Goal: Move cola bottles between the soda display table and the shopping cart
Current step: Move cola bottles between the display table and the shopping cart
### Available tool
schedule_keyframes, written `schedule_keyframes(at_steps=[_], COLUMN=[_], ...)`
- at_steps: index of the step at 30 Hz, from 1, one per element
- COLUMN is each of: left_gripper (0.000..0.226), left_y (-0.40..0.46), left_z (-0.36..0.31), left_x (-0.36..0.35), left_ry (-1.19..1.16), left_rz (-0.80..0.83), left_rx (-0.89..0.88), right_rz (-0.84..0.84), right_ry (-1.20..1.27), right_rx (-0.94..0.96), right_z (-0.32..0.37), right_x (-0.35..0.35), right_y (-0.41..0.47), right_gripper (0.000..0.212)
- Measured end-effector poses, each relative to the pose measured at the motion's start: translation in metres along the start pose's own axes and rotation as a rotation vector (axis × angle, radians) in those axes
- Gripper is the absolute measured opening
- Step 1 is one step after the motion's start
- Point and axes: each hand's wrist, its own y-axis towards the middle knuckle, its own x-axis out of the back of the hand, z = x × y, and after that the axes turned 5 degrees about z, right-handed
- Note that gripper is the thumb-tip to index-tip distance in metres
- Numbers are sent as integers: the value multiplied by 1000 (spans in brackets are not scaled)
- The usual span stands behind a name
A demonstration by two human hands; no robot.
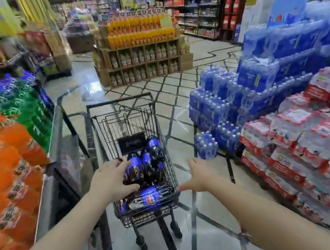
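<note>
A black wire shopping cart [120,104] stands in front of me with several blue-labelled cola bottles [154,148] lying inside. My left hand [109,179] reaches into the cart, its spread fingers wrapping around an upright cola bottle [135,169] at the near left. My right hand [199,174] hovers just right of the cart's rim, fingers straight and holding nothing. The soda display table [55,129] runs along my left, stacked with orange [6,163], green and blue bottles.
Shrink-wrapped blue water packs [249,94] and red-labelled packs [305,139] are piled on the right. A cardboard juice display [140,45] stands ahead across the tiled floor. Store shelves line the back. The picture is motion-blurred.
</note>
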Motion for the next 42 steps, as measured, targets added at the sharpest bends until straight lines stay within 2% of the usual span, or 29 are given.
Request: schedule_keyframes(at_steps=[6,14,17,20,24,28,32,36,40,42], left_gripper=[97,98,99,100,115,99,98,97,96,95], left_y=[54,165,217,267,323,371,412,451,492,512], left_z=[17,84,113,138,164,183,190,189,190,194], left_x=[-14,-38,-42,-45,-50,-64,-85,-109,-130,-140], left_ry=[-63,-91,-96,-73,-11,2,-42,-92,-123,-137], left_rz=[35,94,118,168,243,271,309,343,362,363], left_rx=[71,45,2,-49,-139,-193,-219,-219,-194,-176], right_rz=[66,129,159,195,176,175,218,187,192,199], right_ry=[-22,-26,3,33,84,140,191,248,305,312], right_rx=[40,16,-31,-89,-207,-310,-359,-381,-417,-437], right_z=[6,47,67,86,104,107,105,93,89,85], right_x=[0,-16,-23,-27,-39,-53,-68,-88,-91,-96], right_y=[79,191,235,276,316,346,380,429,479,502], right_gripper=[121,121,123,115,119,117,122,130,107,108])
